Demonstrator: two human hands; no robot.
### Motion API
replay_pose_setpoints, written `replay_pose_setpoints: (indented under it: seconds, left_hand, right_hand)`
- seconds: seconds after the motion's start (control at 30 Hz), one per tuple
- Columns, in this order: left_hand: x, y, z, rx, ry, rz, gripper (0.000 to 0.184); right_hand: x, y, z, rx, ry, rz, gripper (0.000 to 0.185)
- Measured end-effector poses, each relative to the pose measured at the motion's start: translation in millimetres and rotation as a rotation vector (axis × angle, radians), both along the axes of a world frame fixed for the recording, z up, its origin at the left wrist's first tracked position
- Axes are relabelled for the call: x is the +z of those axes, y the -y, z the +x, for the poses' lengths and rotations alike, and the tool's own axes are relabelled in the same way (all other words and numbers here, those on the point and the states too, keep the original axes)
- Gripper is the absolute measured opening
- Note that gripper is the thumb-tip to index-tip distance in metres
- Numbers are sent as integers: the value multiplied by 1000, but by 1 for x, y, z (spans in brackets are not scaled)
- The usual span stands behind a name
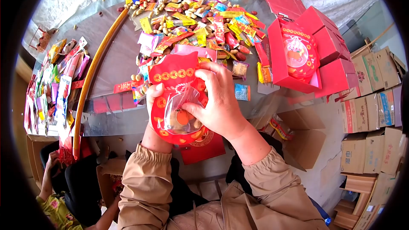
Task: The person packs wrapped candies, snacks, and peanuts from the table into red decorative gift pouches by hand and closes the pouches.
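A red snack pouch (pixel 172 110) with gold coin prints and a clear window is held in front of me, above the near edge of the table. Peanuts and small packets show through the window. My left hand (pixel 154 96) grips the left side, thumb in front and fingers mostly hidden behind. On the right side my right hand (pixel 220 102) is closed on the pouch, its thumb pressing the window and its fingers curled near the top. Just beyond lies a heap of wrapped snacks, peanuts and dates (pixel 187 21).
At right, a red box (pixel 277 55) holds a similar filled pouch (pixel 298 53), with more red boxes (pixel 326 34) beside it. A yellow curved strip (pixel 94 64) separates another snack pile (pixel 59 85) at left. Cartons (pixel 366 110) are stacked right. Another person's hand (pixel 52 160) shows lower left.
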State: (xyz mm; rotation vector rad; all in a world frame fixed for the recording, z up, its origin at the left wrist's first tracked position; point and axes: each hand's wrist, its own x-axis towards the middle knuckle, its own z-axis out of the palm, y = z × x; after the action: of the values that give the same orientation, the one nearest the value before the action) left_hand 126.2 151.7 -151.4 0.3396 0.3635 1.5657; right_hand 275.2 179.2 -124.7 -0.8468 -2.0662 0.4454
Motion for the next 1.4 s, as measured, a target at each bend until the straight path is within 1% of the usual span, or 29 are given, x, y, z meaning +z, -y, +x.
replay_pose_setpoints:
  seconds: [0.1, 0.2, 0.3, 0.37, 0.4, 0.5, 0.53, 0.57, 0.63, 0.67, 0.7, 0.73, 0.77, 0.8, 0.9, 0.93, 0.97, 1.03, 1.07, 1.1, 1.13, 1.23, 1.27, 1.3, 1.33, 1.37, 1.4]
  left_hand:
    - [0, 2, -1, -15, 13, -6, 80]
    - [9, 6, -2, -28, 2, 3, 79]
    - [12, 12, -7, -55, 24, -10, 74]
    - [8, 13, -14, -112, 88, -29, 68]
    - [9, 12, -16, -141, 61, 5, 62]
    - [2, 10, -23, -29, -148, -220, 62]
    - [-4, 6, -26, -40, -210, -146, 56]
    - [-5, 7, -27, -63, -231, -106, 52]
    - [-5, 5, -26, -142, -479, -26, 48]
    - [0, 5, -25, -179, -593, -120, 48]
    - [5, 7, -19, -181, -654, -119, 47]
    - [4, 8, -14, -173, -691, -96, 47]
    - [3, 10, -9, -165, -728, -74, 48]
    - [6, 12, -5, -149, -753, -90, 47]
    - [4, 15, -4, -120, -785, -150, 51]
    - [5, 16, -2, -75, -781, -159, 47]
    - [4, 16, -3, -43, -832, -191, 40]
    - [8, 18, -8, -85, -819, -216, 34]
    - [8, 18, -10, -93, -831, -231, 32]
    - [9, 19, -14, -139, -864, -209, 34]
    - [10, 19, -15, -159, -873, -190, 34]
    - [13, 22, -16, -210, -889, -129, 41]
    - [13, 24, -15, -218, -883, -112, 44]
    - [14, 25, -15, -226, -875, -96, 46]
    - [16, 26, -17, -278, -876, -103, 54]
    - [15, 26, -17, -262, -872, -100, 55]
    - [13, 26, -16, -245, -867, -98, 57]
  right_hand:
    - [-1, 1, -1, 21, -41, -42, 82]
    - [-7, -2, 0, 0, -144, -70, 92]
    - [-13, 0, 0, 55, -226, -395, 103]
    - [-13, -1, 1, 141, -316, -506, 103]
    - [-13, -3, 2, 183, -362, -560, 103]
    - [-8, -14, 14, 87, -286, -418, 97]
    - [-1, -12, 20, 77, -330, -498, 93]
    - [7, -11, 23, 21, -310, -516, 93]
    - [-3, -17, 29, 36, -367, -467, 92]
    - [-4, -18, 31, 34, -347, -446, 92]
    - [-6, -16, 32, 32, -327, -426, 91]
    - [-7, -14, 32, 31, -307, -407, 91]
    - [2, -9, 33, 45, -296, -506, 91]
    - [3, -7, 33, 43, -265, -462, 91]
    - [-1, -10, 39, 67, -224, -340, 89]
    - [-3, -14, 45, 91, -287, -422, 84]
    - [-5, -17, 52, 111, -354, -503, 78]
    - [-9, -35, 69, 64, -609, -509, 64]
    - [-8, -44, 79, -38, -585, -512, 58]
    - [-8, -52, 87, -139, -563, -514, 52]
    - [-16, -60, 92, -208, -511, -460, 44]
    - [-36, -76, 101, -319, -6, -263, 40]
    - [-27, -70, 97, -396, 208, -173, 41]
    - [-32, -73, 96, -388, 259, -118, 42]
    - [-40, -77, 96, -378, 311, -62, 44]
    - [-43, -79, 94, -367, 364, -6, 45]
    - [-45, -79, 93, -393, 388, -29, 47]
